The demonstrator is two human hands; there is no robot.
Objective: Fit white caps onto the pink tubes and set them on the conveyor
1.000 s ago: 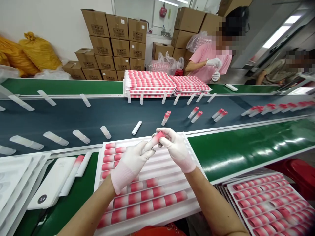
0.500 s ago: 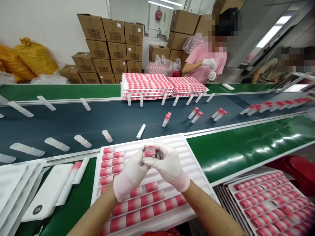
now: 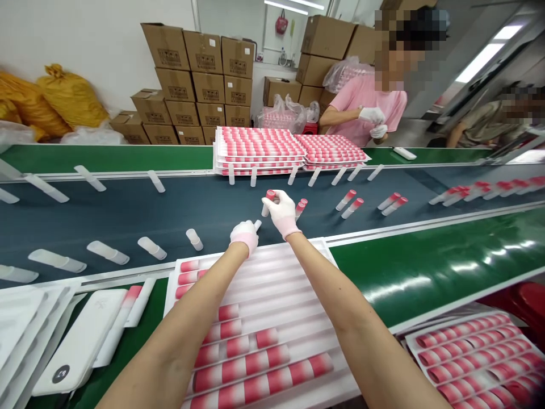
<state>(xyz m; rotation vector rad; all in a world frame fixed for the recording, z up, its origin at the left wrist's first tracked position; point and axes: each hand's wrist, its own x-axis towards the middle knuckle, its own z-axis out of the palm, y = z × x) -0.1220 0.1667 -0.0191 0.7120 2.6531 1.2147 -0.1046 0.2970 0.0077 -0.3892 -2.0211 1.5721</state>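
Both my hands wear white gloves with pink cuffs and reach over the dark conveyor belt [image 3: 106, 210]. My right hand [image 3: 283, 213] pinches the red top of a red-and-white tube [image 3: 265, 209], which stands on the belt. Lower and to the left, my left hand [image 3: 246, 234] has its fingers closed round a white tube [image 3: 258, 225], of which only the end shows. Under my forearms lies a white ridged tray [image 3: 272, 284], with rows of red-and-white pieces [image 3: 266, 338] along its left and lower parts.
More white tubes [image 3: 152, 248] and red-topped tubes [image 3: 353, 208] stand on the belt. Filled trays [image 3: 259, 147] are stacked beyond it. A white device [image 3: 80, 341] and empty trays lie at left, a filled tray [image 3: 481, 358] at lower right. A person in pink [image 3: 366, 108] works across the belt.
My hands have moved up from the tray to the belt and come apart. The red-topped tube now stands on the belt in my right hand; my left hand is at the white tube.
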